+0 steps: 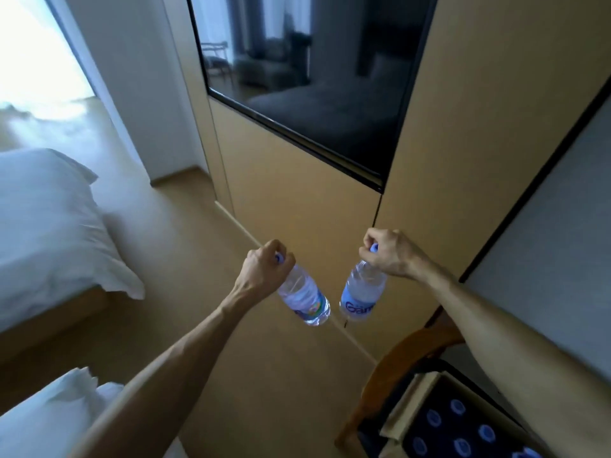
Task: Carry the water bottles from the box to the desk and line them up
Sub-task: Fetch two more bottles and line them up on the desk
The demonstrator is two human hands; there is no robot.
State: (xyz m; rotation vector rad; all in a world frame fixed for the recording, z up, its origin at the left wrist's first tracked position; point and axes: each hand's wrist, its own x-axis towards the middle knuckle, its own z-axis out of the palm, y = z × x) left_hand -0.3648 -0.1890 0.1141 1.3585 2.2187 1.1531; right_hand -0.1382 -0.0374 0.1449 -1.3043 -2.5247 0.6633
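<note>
Our left hand (264, 269) grips one clear plastic bottle (305, 300) by its blue cap; our right hand (391, 252) grips another ribbed bottle (362, 294) likewise. Both hang above smooth tan flooring (205, 259), near the box (463, 428) of blue-capped bottles.

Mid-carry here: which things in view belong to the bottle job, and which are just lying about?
Job: left bottle, held by left hand; right bottle, held by right hand; box of bottles on chair.

Lying about: bed, TV.
</note>
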